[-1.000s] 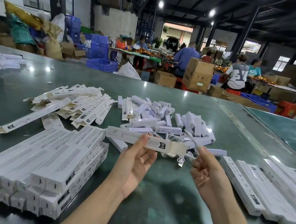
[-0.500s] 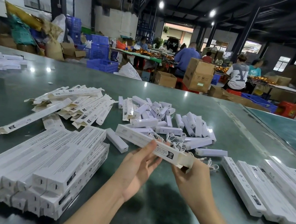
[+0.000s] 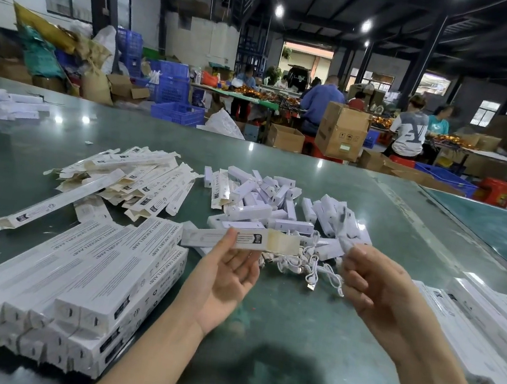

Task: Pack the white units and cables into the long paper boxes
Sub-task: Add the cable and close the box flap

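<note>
Paper box (image 3: 240, 240) in left hand (image 3: 226, 273) grip, right hand (image 3: 373, 285) just beside.

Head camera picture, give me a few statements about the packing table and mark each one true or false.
1. The left hand holds a long paper box above the table. True.
2. The box in that hand is closed at its right end. False: the flap at that end stands open.
3. The right hand lies flat on the table. False: it is raised, fingers curled at something white; what it is is blurred.
4. A stack of closed boxes lies left of the left forearm. True.
5. Loose white cables lie on the table between the two hands. True.
6. The pile of white units sits in a blue crate. False: it lies bare on the table.
</note>
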A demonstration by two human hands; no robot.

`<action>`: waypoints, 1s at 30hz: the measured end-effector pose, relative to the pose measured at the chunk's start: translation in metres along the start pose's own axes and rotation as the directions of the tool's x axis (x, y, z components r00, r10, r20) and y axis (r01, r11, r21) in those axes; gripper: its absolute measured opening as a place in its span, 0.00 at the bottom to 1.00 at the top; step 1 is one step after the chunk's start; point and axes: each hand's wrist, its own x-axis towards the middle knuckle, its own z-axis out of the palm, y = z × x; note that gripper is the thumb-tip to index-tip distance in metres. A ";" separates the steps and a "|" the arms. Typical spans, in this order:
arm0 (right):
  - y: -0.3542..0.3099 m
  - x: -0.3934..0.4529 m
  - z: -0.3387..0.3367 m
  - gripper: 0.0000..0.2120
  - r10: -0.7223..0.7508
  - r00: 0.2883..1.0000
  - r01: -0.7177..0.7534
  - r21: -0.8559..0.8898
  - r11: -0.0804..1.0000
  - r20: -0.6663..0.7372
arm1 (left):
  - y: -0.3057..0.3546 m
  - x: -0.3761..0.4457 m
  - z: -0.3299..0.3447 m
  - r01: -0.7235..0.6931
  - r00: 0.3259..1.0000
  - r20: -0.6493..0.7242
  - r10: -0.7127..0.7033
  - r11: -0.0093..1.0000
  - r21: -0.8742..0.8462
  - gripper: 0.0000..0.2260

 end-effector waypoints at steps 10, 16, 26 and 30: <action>0.000 -0.008 0.018 0.17 0.139 0.990 -0.134 -0.373 0.918 -0.013 | -0.001 -0.002 0.002 -0.030 0.999 -0.018 0.031 0.998 0.056 0.09; 0.004 -0.006 0.019 0.12 0.139 0.985 -0.172 -0.459 0.872 -0.106 | -0.005 0.003 0.001 -0.046 0.998 -0.023 0.050 0.986 0.158 0.13; 0.028 -0.002 0.032 0.13 0.121 0.972 -0.178 -0.294 0.939 -0.202 | -0.014 0.006 -0.001 -0.090 0.993 0.102 0.064 0.956 0.278 0.14; 0.040 0.001 0.041 0.04 0.236 0.951 -0.249 -0.043 0.968 -0.198 | -0.015 0.007 -0.003 -0.091 0.992 0.108 0.066 0.965 0.246 0.16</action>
